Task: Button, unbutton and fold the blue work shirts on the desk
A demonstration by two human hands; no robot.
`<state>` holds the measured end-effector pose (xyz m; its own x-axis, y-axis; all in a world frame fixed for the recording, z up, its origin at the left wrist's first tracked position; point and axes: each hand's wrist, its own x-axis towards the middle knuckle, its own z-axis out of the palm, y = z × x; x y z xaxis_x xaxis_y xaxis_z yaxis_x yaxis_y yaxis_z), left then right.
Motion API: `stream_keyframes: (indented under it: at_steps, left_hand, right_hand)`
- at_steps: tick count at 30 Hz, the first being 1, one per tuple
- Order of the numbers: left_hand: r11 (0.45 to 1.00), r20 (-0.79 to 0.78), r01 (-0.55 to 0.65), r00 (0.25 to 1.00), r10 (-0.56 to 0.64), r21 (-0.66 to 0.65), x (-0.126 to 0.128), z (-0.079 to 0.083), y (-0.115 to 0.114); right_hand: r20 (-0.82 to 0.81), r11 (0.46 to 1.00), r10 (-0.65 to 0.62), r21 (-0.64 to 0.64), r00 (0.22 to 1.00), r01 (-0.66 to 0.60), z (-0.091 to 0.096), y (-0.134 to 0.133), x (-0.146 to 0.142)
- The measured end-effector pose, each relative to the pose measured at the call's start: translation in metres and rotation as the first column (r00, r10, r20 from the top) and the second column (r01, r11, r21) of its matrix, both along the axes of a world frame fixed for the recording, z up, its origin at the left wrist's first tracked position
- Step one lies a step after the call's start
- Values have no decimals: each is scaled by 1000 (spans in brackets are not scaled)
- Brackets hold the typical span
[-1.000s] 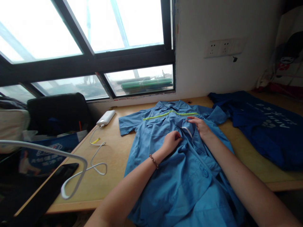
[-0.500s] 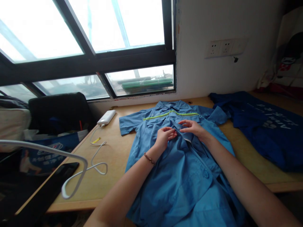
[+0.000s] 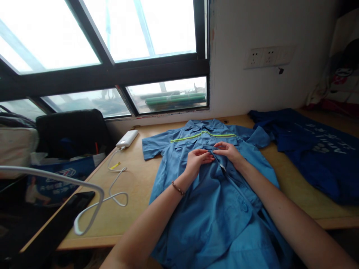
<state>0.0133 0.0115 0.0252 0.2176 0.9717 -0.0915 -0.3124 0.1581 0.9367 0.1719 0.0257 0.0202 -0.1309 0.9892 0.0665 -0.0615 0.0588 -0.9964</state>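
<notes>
A light blue short-sleeved work shirt [image 3: 202,209] with a yellow-green chest stripe lies spread on the table, collar toward the wall. At the middle of its front, my left hand [image 3: 198,160] pinches one edge of the front opening. My right hand [image 3: 228,152] closes on the other edge just beside it, and the fingertips of both hands nearly meet. Any button between the fingers is hidden. Lower down, a button [image 3: 244,206] shows on the shirt front, where the opening parts in loose folds.
On the wooden table [image 3: 140,186], a white power bank [image 3: 127,138] with a looping white cable [image 3: 113,190] lies left. A dark phone [image 3: 78,201] rests near the left edge. Right of the shirt lies a dark blue T-shirt [image 3: 305,149] with white print. A black chair [image 3: 73,130] stands left.
My two hands have come closer together, the left shifting slightly right. The flap of the shirt's front edge between them has turned and now stands narrower.
</notes>
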Motion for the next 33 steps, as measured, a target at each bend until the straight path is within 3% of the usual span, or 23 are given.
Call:
stream_keyframes:
  at_steps: [3, 6, 12, 18, 33]
  left_hand:
    - [1000, 29, 14, 999, -15, 16, 0, 1, -1]
    - [1000, 8, 14, 1000, -14, 20, 1, 0, -1]
    - [999, -6, -9, 1000, 9, 38, 0, -3, -1]
    - [1000, 28, 0, 1000, -1, 30, 0, -4, 0]
    - [998, 17, 34, 999, -35, 61, -4, -12, 6]
  right_hand:
    - [-162, 992, -18, -123, 987, -2, 2, 0, 3]
    - [-253, 989, -38, -151, 967, 0, 5, -1, 4]
    - [-121, 995, -16, -100, 992, 4, 5, -1, 2]
    - [-102, 994, -41, -107, 994, 30, 3, 0, 2]
    - [-183, 988, -43, -152, 982, 15, 5, -2, 1]
